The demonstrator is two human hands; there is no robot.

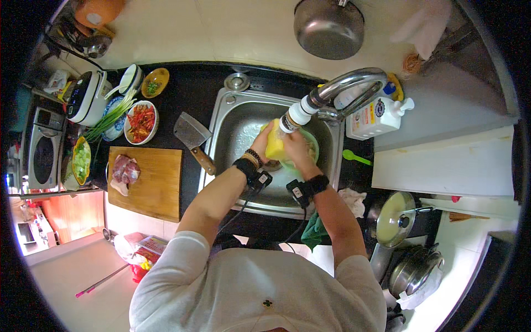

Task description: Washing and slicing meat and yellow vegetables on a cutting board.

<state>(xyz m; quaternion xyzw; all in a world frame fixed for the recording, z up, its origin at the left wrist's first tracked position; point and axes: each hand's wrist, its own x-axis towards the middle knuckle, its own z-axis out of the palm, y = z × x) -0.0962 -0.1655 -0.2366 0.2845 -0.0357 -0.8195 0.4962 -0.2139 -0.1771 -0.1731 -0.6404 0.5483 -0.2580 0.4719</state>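
Note:
Over the steel sink (232,124), my left hand (262,145) holds a yellow sponge (275,146) right under the white nozzle of the curved tap (337,88). My right hand (298,152) grips a green bowl (312,145) against the sponge, inside the basin. Both wrists wear black bands with cables running down. The bowl is mostly hidden by my hands.
A cleaver (192,138) lies on the black counter left of the sink. Raw meat (125,171) rests on a wooden board (152,185). Bowls of chopped chillies (141,122) and greens stand behind it. A white soap bottle (376,117) stands right of the tap; lidded pots (395,218) sit lower right.

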